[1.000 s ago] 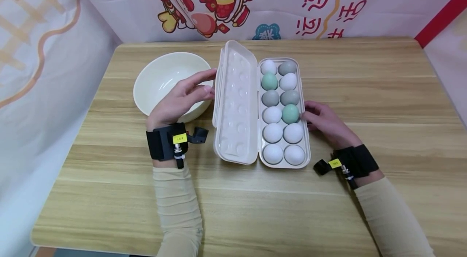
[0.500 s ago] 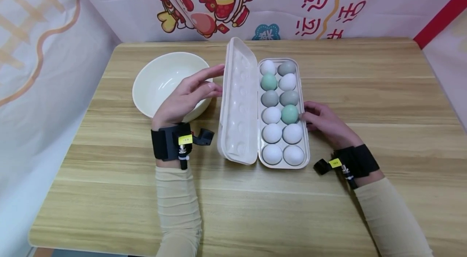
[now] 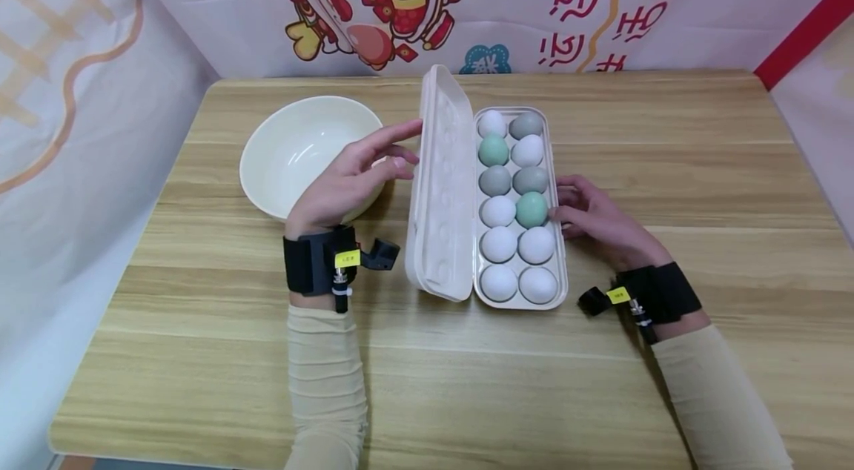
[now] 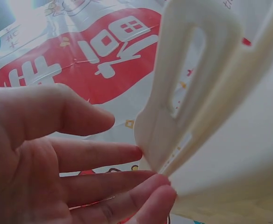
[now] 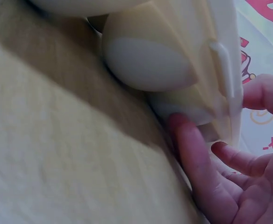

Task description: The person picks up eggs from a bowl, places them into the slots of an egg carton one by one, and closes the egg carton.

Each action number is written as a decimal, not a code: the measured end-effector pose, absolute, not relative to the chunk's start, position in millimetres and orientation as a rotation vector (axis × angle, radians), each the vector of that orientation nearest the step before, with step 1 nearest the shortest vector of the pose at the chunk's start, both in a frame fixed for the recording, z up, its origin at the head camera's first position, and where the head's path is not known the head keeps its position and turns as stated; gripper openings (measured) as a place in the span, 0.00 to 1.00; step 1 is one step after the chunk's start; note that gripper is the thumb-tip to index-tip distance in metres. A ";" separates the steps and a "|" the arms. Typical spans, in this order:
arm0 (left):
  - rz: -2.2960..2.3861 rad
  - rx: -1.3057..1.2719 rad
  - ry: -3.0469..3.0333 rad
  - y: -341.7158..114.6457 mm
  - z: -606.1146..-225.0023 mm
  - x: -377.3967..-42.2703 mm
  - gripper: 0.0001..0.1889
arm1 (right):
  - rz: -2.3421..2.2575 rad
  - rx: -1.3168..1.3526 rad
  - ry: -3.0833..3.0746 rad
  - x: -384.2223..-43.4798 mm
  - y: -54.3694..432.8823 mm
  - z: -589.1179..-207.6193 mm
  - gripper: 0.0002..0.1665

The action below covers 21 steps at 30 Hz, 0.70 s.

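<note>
The egg carton [image 3: 522, 305] lies on the table, its tray filled with two rows of white, grey and green eggs [image 3: 531, 210]. Its pale lid [image 3: 445, 196] is raised at a steep tilt on the left hinge. My left hand [image 3: 353, 172] touches the lid's outer face with extended fingers; in the left wrist view the fingertips meet the lid near its slotted latch flap [image 4: 162, 130]. On the other side, my right hand [image 3: 597, 222] holds the tray's right edge, with a finger low against the wall and another digit up by the rim in the right wrist view.
A cream bowl [image 3: 267, 159] stands at the back left, partly behind my left hand and wrist. The wooden table [image 3: 467, 388] ends at a printed cloth backdrop [image 3: 534, 25]. Both wrists carry strapped cameras.
My left hand has moved right, pushing the lid from a wider tilt to a steeper one over the tray. My right hand has stayed at the tray's edge.
</note>
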<state>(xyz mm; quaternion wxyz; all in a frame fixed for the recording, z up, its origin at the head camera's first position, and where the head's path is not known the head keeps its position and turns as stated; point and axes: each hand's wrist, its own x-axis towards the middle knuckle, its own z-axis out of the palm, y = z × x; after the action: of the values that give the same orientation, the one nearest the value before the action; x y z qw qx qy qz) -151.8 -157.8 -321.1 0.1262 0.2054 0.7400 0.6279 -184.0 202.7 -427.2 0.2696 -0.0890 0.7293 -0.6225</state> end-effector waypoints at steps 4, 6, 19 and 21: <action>1.788 0.632 2.197 -153.9 -321.5 -152.1 0.26 | -1.681 -0.270 1.991 -185.8 207.8 -424.5 0.34; 1.771 0.650 2.209 -151.7 -321.6 -152.2 0.27 | -1.686 -0.287 2.002 -186.4 211.1 -422.5 0.34; 1.802 0.686 2.088 -137.4 -321.4 -150.5 0.31 | -1.607 -0.396 2.032 -188.6 218.0 -419.2 0.34; 1.792 0.713 2.105 -134.6 -321.3 -150.2 0.31 | -1.590 -0.392 2.030 -188.3 217.4 -418.1 0.34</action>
<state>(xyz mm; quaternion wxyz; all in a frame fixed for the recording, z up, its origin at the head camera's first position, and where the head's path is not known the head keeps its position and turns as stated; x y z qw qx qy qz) -150.2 -134.6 -321.3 0.1428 0.2472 0.7299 0.6212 -188.3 217.4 -418.1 0.2635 -0.1449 0.7509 -0.5879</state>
